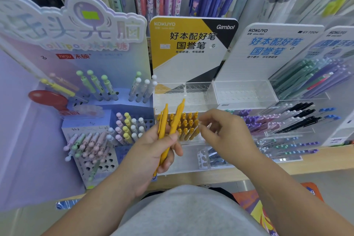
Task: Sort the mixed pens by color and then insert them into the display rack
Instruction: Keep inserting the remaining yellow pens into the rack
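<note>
The left hand (153, 151) grips two yellow pens (173, 126) (clicker ends up). The right hand (228, 136), fingers loosely curled and empty, hovers beside the display rack (191, 141).

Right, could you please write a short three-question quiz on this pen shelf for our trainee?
1. True or false: the left hand holds yellow pens.
2. What colour are the standing pens in the rack beyond the hands? A black, B yellow, C green.
3. Fill in: the sign above that rack reads Kokuyo and ___.
Key: 1 true; 2 B; 3 Gambol.
</note>
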A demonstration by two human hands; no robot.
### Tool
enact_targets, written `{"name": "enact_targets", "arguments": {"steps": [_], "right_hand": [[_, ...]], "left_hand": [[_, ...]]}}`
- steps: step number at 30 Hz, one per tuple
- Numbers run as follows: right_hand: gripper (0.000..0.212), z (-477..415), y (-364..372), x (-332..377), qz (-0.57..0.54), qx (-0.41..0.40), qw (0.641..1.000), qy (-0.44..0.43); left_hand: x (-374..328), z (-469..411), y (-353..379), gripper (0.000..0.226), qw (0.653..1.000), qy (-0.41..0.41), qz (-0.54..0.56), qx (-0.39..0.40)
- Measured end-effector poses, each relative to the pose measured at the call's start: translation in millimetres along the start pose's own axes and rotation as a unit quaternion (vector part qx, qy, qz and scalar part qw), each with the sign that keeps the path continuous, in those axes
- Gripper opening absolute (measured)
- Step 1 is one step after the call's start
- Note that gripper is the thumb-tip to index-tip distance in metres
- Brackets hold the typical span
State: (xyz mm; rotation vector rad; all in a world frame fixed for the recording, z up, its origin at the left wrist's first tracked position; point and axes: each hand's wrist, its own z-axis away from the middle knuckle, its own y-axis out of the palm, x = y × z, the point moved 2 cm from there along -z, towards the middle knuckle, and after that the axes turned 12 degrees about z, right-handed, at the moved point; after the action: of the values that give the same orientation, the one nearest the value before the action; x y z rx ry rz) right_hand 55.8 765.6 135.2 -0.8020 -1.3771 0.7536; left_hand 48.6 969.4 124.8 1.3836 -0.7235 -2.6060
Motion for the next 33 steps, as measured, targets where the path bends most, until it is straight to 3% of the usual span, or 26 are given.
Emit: {"name": "enact_targets", "arguments": {"steps": [3, 5, 10, 15, 20, 27, 33], "right_hand": [[0.009, 3.5, -15.8, 14.6, -0.240, 0.027, 0.968, 0.061], [0.016, 6.3, -23.5, 22.2, -0.321, 0.035, 0.944, 0.072], [0.024, 9.3, -30.3, 20.7, -0.343, 0.034, 0.935, 0.080], [0.026, 1.5, -58.4, 9.7, -0.378, -0.026, 0.920, 0.100], [0.006, -13.9, -86.7, -4.4, -0.298, -0.075, 0.948, 0.079], [0.008, -36.8, -51.5, -9.5, -0.095, -0.048, 0.993, 0.041], [0.006, -35.3, -58.7, -10.3, -0.136, -0.066, 0.988, 0.042]], "left_hand": [[2.5, -2.0, 4.9, 0.004, 0.998, -0.014, -0.049, 0.025], [3.4, -4.0, 10.0, 0.007, 0.997, -0.020, -0.067, 0.029], [-0.4, -8.9, 18.3, 0.005, 0.995, -0.017, -0.081, 0.052], [-0.7, -16.0, 16.2, 0.034, 0.999, -0.030, -0.012, 0.030], [0.6, -16.8, 6.4, 0.035, 0.998, -0.013, 0.066, 0.017], [-2.0, -13.5, 4.2, 0.029, 0.996, 0.022, 0.085, 0.013], [-2.0, -13.4, -3.1, 0.035, 0.994, 0.027, 0.102, -0.008]]}}
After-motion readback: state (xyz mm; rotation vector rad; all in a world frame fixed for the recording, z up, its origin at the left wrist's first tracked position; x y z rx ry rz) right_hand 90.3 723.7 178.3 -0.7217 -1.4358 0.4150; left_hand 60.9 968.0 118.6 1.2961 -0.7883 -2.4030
